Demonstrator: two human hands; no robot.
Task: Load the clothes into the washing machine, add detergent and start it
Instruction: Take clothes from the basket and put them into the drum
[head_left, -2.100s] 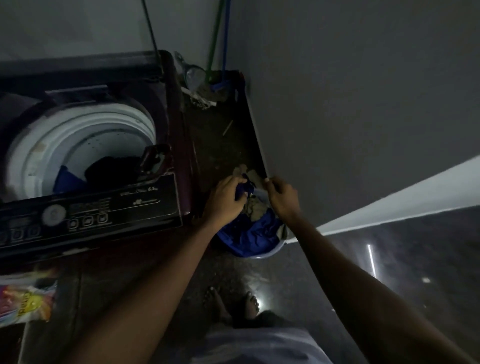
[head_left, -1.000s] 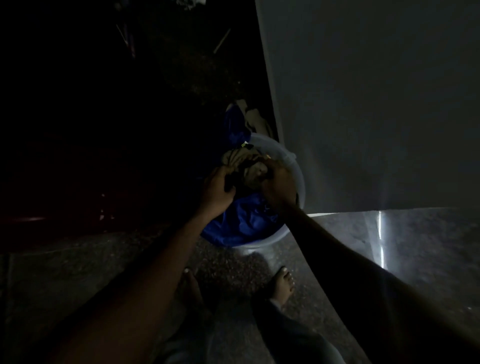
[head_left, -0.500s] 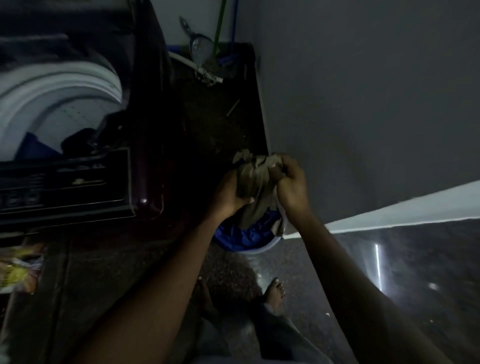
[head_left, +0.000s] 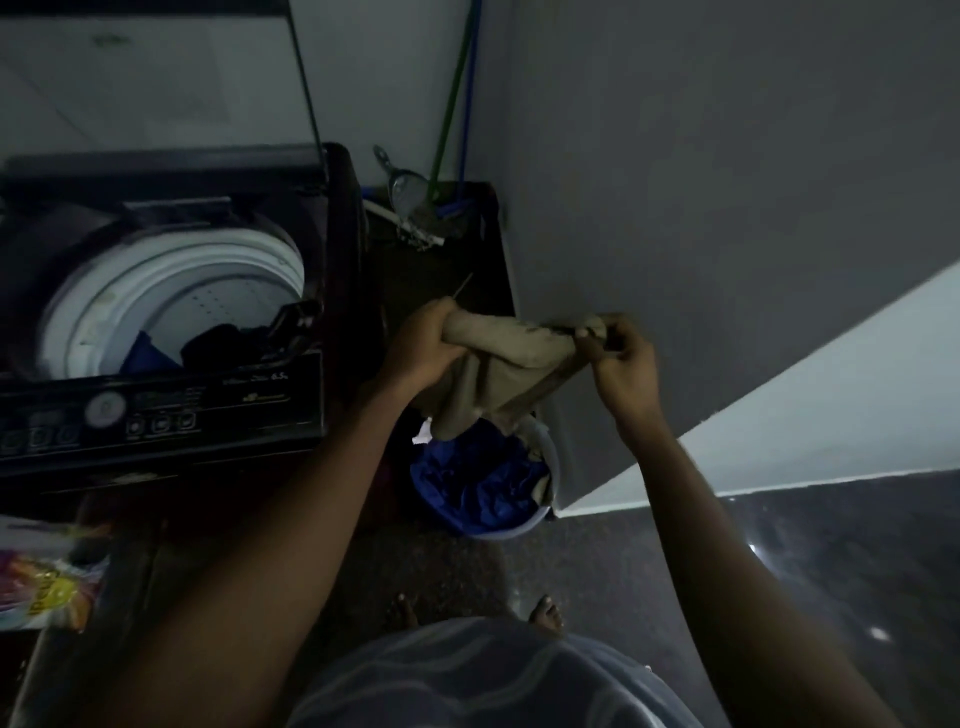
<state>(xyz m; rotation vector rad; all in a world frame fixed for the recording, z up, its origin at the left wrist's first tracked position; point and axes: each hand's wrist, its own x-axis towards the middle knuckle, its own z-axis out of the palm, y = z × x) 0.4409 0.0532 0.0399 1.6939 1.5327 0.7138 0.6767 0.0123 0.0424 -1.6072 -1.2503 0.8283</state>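
A dark top-loading washing machine (head_left: 171, 400) stands at the left with its lid up; blue and black clothes (head_left: 208, 348) lie in its white drum. To its right a pale bucket (head_left: 548, 467) on the floor holds blue cloth (head_left: 478, 483). Above the bucket I hold a khaki garment (head_left: 498, 374) stretched between both hands. My left hand (head_left: 423, 348) grips its left end and my right hand (head_left: 618, 358) pinches its right end. A colourful detergent packet (head_left: 41, 587) lies at the lower left.
A grey wall (head_left: 727, 208) rises close on the right. Green and blue broom handles (head_left: 452, 104) and a dustpan (head_left: 405, 187) lean in the far corner behind the machine. My bare feet (head_left: 545, 613) stand on the dark floor just before the bucket.
Both hands have lifted the khaki garment out of the bucket and pulled apart, spreading it between them. The view has swung up so the machine's drum shows more fully.
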